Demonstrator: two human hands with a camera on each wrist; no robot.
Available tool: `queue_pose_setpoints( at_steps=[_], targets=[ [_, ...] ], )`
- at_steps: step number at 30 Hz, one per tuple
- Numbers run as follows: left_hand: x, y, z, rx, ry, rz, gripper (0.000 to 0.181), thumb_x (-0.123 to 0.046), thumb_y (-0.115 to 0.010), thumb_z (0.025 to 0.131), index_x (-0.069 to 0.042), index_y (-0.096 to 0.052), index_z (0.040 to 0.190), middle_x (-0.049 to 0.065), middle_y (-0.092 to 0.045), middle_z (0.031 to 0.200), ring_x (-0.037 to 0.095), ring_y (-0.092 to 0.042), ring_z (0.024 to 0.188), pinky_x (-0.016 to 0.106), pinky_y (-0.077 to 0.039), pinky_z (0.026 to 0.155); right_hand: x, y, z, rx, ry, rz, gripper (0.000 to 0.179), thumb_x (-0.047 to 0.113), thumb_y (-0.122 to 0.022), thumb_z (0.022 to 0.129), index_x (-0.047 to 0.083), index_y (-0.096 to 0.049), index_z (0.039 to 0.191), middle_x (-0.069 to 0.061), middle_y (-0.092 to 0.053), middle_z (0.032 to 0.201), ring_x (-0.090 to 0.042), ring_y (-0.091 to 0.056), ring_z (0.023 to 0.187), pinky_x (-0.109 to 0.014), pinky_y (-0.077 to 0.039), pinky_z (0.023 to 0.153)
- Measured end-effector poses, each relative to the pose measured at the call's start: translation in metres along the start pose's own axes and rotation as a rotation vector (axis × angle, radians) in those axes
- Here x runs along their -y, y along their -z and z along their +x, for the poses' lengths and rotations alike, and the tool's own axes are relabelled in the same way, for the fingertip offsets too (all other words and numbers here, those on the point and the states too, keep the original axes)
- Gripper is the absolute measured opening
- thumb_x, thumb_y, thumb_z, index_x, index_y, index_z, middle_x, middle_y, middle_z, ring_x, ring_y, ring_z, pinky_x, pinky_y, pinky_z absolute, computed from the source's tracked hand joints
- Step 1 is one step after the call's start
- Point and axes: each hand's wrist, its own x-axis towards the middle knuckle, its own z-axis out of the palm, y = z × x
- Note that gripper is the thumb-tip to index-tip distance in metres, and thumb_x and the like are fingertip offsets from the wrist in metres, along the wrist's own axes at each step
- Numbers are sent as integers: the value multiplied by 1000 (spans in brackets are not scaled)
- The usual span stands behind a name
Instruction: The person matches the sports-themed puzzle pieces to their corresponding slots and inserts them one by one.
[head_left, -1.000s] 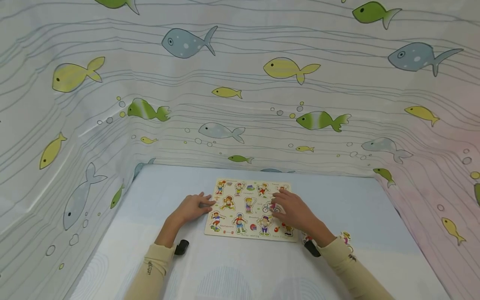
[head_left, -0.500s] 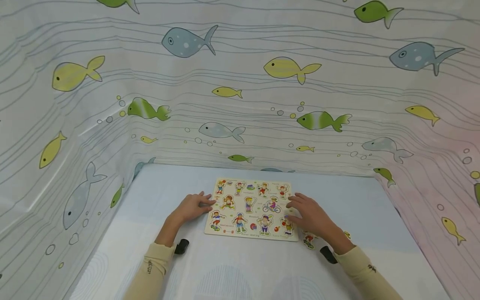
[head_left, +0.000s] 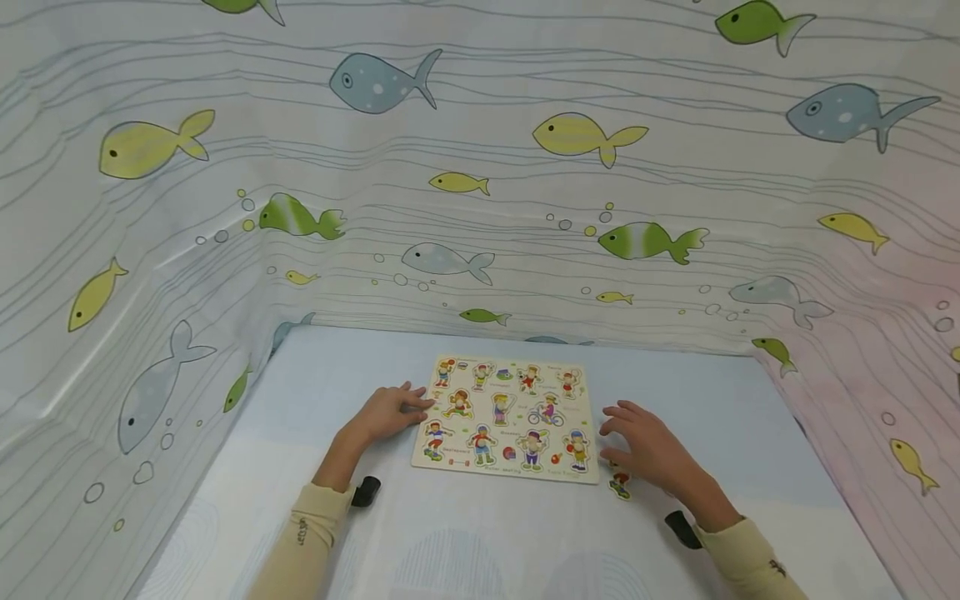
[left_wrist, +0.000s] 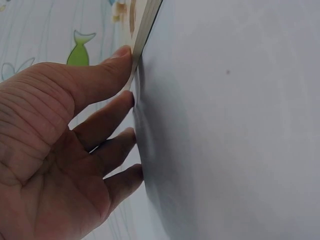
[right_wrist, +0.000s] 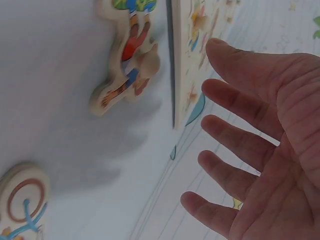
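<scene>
A pale wooden puzzle board (head_left: 480,417) printed with sports figures lies flat on the table. At its left edge is my left hand (head_left: 386,412). In the left wrist view, the thumb (left_wrist: 107,75) touches the board's edge and the other fingertips rest on the table. My right hand (head_left: 648,442) hovers just off the board's right side, fingers spread and loosely bent, holding nothing. Below that hand lies a skateboarder puzzle piece (head_left: 619,483), whose round knob shows in the right wrist view. A second piece with a wheel (right_wrist: 25,200) is partly cut off there.
The table (head_left: 450,533) has a pale blue and white cover. Behind it and along both sides hangs a fish-printed sheet (head_left: 510,242). A black wrist camera (head_left: 366,492) sits at the left cuff, and another black camera (head_left: 682,529) at the right.
My right hand has moved right, from over the board's right part to beside it, uncovering the cyclist and neighbouring figures. The left hand stays at the board's left edge.
</scene>
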Motion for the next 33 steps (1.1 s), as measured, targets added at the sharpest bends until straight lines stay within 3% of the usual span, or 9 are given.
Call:
queue_pose_setpoints(
  at_steps=[14,25,33],
  targets=[
    [1,-2,1,-6,2,9,31,-22,-73,90,-13,-72,120,8,-56,139,38,-36,140,59,-24,113,-8,-1,-21,39,7,-26,20,27,-87,74,23,-68,79,-14,-63,128,-45,-42,132,-64,-35,104],
    [1,-2,2,-8,5,13,31,-22,-73,90,-13,-72,120,8,-55,139,38,-35,140,59,-24,113,-9,-2,-25,21,19,-73,19,24,-86,75,22,-68,75,-14,-64,124,-45,-45,129,-63,-38,102],
    [2,-3,2,-6,1,9,31,-22,-73,90,-12,-72,120,9,-56,138,39,-36,139,59,-24,113,-13,-7,-26,19,20,-43,20,23,-86,75,23,-66,75,-13,-65,123,-43,-48,128,-61,-39,102]
  ],
)
